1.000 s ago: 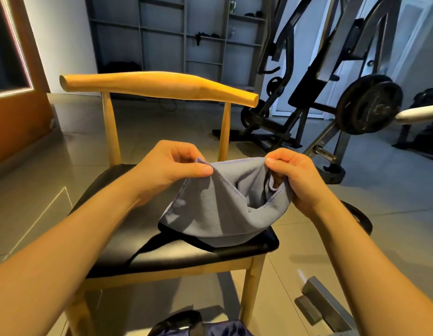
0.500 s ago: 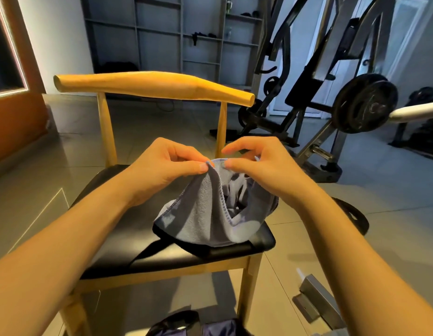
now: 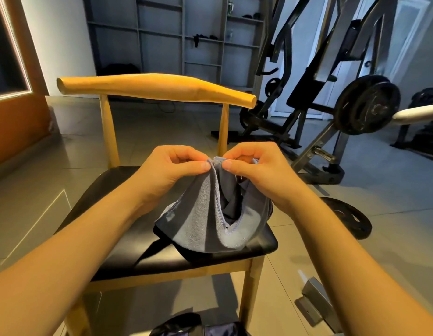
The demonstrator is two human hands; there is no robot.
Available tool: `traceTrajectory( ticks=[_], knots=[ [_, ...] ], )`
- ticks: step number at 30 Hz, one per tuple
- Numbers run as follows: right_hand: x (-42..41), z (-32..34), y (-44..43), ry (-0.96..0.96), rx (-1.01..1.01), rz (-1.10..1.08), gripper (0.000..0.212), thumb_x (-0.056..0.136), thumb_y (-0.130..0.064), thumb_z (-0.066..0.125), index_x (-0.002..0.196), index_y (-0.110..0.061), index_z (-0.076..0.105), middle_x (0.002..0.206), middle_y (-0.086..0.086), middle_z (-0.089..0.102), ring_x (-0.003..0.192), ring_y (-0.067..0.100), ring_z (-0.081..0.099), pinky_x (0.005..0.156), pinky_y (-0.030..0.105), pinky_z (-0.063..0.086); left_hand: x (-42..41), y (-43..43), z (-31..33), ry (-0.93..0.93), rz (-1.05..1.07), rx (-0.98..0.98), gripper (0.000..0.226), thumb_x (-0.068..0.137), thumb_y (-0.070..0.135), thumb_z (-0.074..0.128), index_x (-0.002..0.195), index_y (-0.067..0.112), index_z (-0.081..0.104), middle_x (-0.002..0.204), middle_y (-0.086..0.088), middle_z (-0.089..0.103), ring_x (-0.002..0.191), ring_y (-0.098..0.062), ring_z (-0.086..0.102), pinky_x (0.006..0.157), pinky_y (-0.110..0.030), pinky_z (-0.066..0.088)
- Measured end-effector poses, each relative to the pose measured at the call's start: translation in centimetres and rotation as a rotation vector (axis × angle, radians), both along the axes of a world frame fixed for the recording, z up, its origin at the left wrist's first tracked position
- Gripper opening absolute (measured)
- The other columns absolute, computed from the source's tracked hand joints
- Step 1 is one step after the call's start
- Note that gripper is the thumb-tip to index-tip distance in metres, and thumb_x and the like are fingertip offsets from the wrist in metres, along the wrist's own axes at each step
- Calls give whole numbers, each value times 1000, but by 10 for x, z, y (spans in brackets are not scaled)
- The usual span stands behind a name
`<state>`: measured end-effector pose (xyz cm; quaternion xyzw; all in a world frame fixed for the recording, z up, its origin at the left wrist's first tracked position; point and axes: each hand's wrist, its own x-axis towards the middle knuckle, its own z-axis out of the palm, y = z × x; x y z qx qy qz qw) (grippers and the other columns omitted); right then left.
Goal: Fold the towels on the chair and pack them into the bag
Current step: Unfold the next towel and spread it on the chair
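Observation:
A grey-blue towel (image 3: 205,219) hangs over the black seat of a wooden chair (image 3: 108,204), its lower part bunched on the seat. My left hand (image 3: 171,168) pinches the towel's top edge between thumb and fingers. My right hand (image 3: 256,170) pinches the same edge right beside it, thumbs almost touching. A darker cloth (image 3: 186,253) lies under the towel on the seat, mostly hidden. Part of a dark bag (image 3: 198,327) shows on the floor at the bottom edge, below the chair's front.
The chair's wooden backrest (image 3: 157,89) rises behind the hands. A weight machine with a plate (image 3: 366,105) stands at the right, a loose weight plate (image 3: 346,219) on the floor beside the chair. A grey metal foot (image 3: 317,304) lies bottom right. Shelving (image 3: 181,37) lines the back wall.
My right hand has moved left along the towel's edge to meet my left hand, bringing the two held parts together. The towel now hangs narrower and folded between them.

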<state>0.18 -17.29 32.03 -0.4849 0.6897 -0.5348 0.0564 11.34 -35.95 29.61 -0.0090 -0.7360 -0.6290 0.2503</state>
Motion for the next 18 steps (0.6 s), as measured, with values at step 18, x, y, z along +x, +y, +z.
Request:
traceTrajectory(
  ticks=[18],
  knots=[
    [4, 1, 1, -51, -51, -42, 6, 95, -13, 70, 95, -8, 74, 74, -11, 70, 72, 1, 65, 71, 15, 51, -4, 11, -1, 0, 34, 245, 10, 81, 5, 72, 72, 10, 73, 71, -4, 68, 71, -10, 64, 67, -20, 53]
  ],
)
